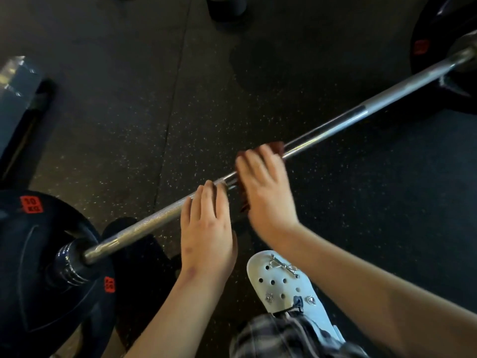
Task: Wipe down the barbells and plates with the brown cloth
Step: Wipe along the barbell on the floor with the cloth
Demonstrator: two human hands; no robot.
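Wiping the bar now. The right hand (265, 192) presses the brown cloth (277, 146) on the barbell (361, 115) mid-picture; if its fingers curl under, I cannot tell. The left hand (206, 228) lies flat at 8 o'clock, fingers together. Next, probably: slide toward the 2 o'clock plate (433, 29)

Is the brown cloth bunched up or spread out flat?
Bunched, draped over the bar: the brown cloth shows only as folds either side of the right hand.
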